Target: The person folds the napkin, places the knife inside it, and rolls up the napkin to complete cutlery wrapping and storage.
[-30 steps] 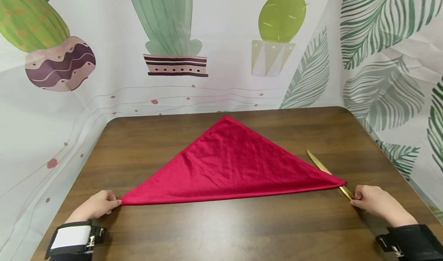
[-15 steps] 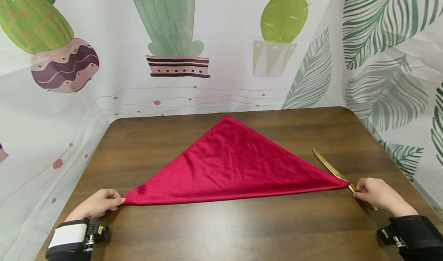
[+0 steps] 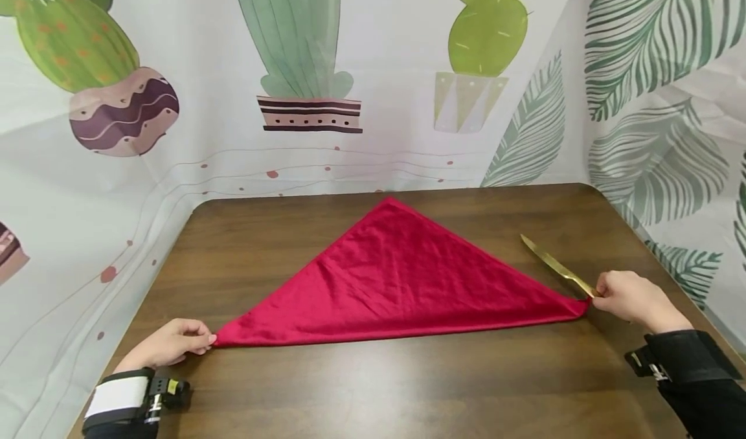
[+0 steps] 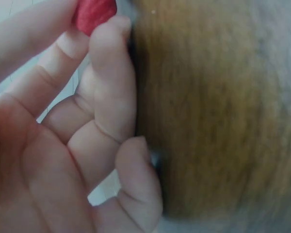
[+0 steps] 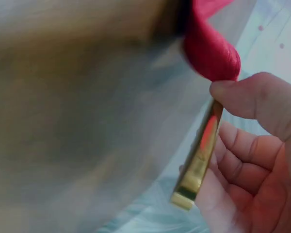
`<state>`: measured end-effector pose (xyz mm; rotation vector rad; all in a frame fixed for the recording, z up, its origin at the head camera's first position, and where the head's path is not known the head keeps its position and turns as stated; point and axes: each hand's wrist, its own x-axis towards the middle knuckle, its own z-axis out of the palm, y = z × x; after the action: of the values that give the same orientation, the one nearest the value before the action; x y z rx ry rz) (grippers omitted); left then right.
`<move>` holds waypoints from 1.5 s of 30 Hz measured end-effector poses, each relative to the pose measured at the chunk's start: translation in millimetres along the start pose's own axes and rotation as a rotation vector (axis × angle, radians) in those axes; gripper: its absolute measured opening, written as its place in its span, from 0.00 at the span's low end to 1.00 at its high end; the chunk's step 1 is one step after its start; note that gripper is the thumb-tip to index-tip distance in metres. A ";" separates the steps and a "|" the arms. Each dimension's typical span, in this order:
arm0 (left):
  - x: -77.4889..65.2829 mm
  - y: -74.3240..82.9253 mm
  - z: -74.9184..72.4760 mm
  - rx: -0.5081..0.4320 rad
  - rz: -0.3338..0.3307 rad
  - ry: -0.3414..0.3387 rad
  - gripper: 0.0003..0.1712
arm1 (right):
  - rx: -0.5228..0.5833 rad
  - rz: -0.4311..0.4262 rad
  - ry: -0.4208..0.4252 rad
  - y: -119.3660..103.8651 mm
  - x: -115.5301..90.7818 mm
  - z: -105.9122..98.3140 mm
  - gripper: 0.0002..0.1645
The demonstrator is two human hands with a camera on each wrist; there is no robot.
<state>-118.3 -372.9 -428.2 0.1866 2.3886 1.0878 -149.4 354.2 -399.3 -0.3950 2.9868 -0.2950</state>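
Note:
A red cloth napkin (image 3: 396, 277), folded into a triangle, lies with its point toward the far edge of the wooden table (image 3: 303, 387). My left hand (image 3: 171, 345) pinches its left corner (image 4: 94, 14) between thumb and fingertips. At the other end, my right hand (image 3: 638, 300) grips a gold table knife (image 3: 550, 261) by the handle (image 5: 199, 160), blade angled away to the left. The thumb (image 5: 252, 94) of that hand also pins the right corner of the napkin (image 5: 213, 53) against the handle. Part of the knife is hidden by the cloth in the right wrist view.
A white backdrop printed with cacti (image 3: 291, 37) and leaves (image 3: 653, 44) hangs close behind and beside the table. The tabletop's rounded far corners and right edge show. Both wrists wear black bands (image 3: 688, 361).
My right hand has moved up and away from the near edge, bringing the knife off the napkin's corner and taking that corner too. The left hand keeps its pinch.

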 end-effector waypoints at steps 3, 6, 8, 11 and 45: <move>-0.9 -1.4 -0.9 -0.033 -0.008 0.001 0.14 | -0.030 -0.047 0.067 -21.0 15.0 -10.3 0.11; -1.9 -0.9 -1.7 -0.039 -0.012 0.009 0.14 | -0.055 -0.109 0.127 -49.4 30.6 -13.4 0.15; -2.6 -0.8 -1.9 -0.035 -0.011 0.020 0.14 | -0.068 -0.182 0.161 -70.9 42.0 -12.4 0.15; -3.5 0.3 -1.0 -0.014 -0.005 0.037 0.13 | -0.088 -0.304 0.184 -103.8 57.6 -6.2 0.14; -2.3 -4.4 2.4 0.002 0.041 0.058 0.12 | -0.070 -0.769 -0.078 -207.1 84.0 66.9 0.12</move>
<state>-114.8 -375.0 -431.9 0.2086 2.4469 1.1242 -169.9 123.8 -429.1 -1.5100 2.6323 -0.2225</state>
